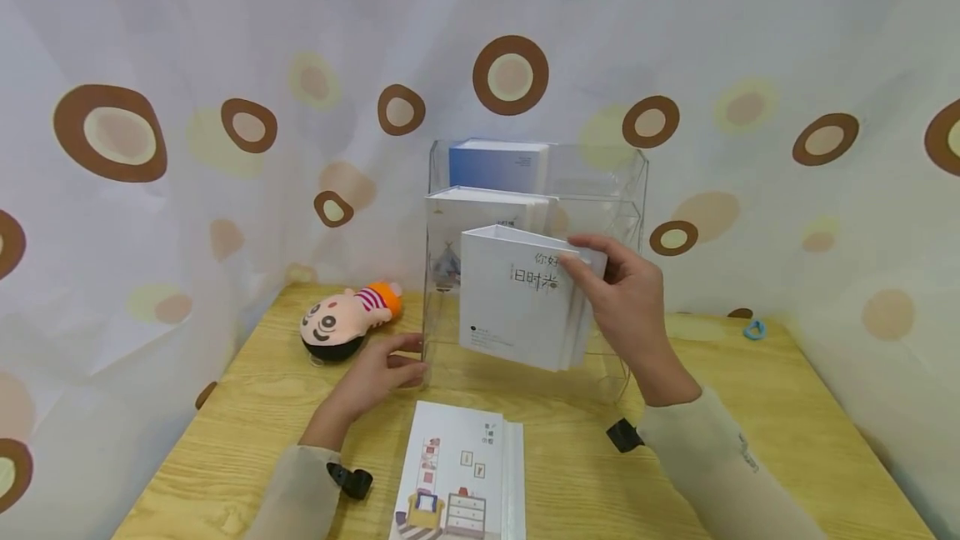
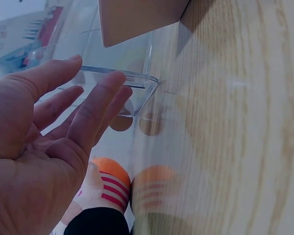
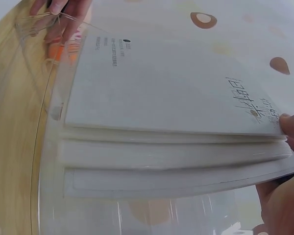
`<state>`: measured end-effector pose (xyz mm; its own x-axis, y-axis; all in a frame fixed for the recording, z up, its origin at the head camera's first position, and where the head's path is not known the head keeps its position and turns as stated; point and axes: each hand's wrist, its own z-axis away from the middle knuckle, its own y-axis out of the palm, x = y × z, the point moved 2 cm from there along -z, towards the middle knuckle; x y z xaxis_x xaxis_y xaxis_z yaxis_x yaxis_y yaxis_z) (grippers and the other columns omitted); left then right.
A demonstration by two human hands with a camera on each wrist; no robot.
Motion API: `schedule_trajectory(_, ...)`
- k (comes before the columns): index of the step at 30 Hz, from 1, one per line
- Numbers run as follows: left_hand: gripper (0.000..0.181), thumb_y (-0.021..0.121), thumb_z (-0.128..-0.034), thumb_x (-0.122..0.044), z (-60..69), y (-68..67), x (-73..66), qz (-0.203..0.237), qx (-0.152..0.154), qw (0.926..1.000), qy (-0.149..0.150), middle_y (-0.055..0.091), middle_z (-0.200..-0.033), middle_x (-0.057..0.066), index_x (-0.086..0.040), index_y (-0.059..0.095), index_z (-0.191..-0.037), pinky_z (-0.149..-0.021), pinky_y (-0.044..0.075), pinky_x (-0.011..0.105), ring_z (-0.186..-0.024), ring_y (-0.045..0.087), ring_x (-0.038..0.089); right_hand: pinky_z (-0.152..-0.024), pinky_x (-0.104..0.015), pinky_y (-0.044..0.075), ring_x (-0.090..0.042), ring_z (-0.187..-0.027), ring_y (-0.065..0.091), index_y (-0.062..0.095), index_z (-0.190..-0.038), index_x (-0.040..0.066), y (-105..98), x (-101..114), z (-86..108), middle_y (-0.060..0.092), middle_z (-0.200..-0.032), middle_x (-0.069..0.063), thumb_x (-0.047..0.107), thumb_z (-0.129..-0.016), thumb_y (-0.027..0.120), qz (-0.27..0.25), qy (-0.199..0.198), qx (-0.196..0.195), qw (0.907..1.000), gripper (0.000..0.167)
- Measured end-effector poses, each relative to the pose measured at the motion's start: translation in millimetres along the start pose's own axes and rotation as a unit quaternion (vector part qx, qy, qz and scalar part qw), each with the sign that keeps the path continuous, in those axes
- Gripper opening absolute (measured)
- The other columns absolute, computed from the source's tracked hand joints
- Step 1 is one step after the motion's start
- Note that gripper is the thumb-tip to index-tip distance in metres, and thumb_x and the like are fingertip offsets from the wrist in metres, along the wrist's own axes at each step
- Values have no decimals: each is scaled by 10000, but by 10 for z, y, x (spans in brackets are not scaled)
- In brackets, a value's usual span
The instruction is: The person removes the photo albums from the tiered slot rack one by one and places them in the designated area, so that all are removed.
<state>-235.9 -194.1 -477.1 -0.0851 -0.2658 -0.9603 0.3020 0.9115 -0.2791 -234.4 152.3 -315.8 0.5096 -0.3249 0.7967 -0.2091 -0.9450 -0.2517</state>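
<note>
In the head view my right hand pinches the upper right corner of a white book, held upright and slightly tilted at the front of a clear acrylic rack. The right wrist view shows the book with its page edges apart and my right hand at its corner. My left hand is at the rack's lower left side, fingers extended; in the left wrist view the hand is beside the rack's clear edge. Behind stand another white book and a blue one.
Another white book with a furniture drawing lies on the wooden table in front of the rack. A plush doll lies left of the rack. A small blue object is at the back right, before a patterned curtain.
</note>
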Motion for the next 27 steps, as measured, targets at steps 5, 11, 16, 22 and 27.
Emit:
schedule_trajectory(5,577,709,-1099,-69,-3,2,21,17,23,10000,-18,564,-1594,334,82,507,-1617,-1011,706,384,-1328,723,418,-593,-167,568,-44,-738,705,840,-1242,88,-95,36,81,792,-930,207,179,-1023,850,94,51,3,9999,238)
schedule_trajectory(11,587,728,-1092,-94,-8,-1,20,-53,-49,9999,-70,577,-1586,314,57,519,-1619,-1005,706,374,-1329,727,407,-622,-170,598,-37,-758,720,837,-1255,92,-182,28,164,786,-936,232,185,-1028,845,148,175,29,9997,246)
schedule_trajectory(16,585,726,-1090,-82,-18,-5,26,-115,-34,9999,-93,577,-1591,313,57,519,-1619,-997,707,356,-1329,730,402,-693,-176,657,-24,-805,749,829,-1277,86,-270,7,250,794,-961,230,170,-1028,843,102,383,5,9992,264)
schedule_trajectory(22,578,721,-1089,-68,-12,-2,5,-65,-36,9999,-92,577,-1585,316,59,523,-1617,-996,709,375,-1325,731,415,-713,-180,666,-37,-831,749,821,-1287,82,-397,-2,373,828,-1027,158,180,-1033,838,345,453,25,9984,273)
schedule_trajectory(27,581,718,-1093,-70,5,4,-12,-16,-13,9999,-119,571,-1590,320,61,515,-1622,-1016,706,423,-1334,726,428,-709,-183,673,-30,-807,763,825,-1270,66,-482,-23,463,843,-1014,122,177,-1027,844,444,504,-24,9977,268)
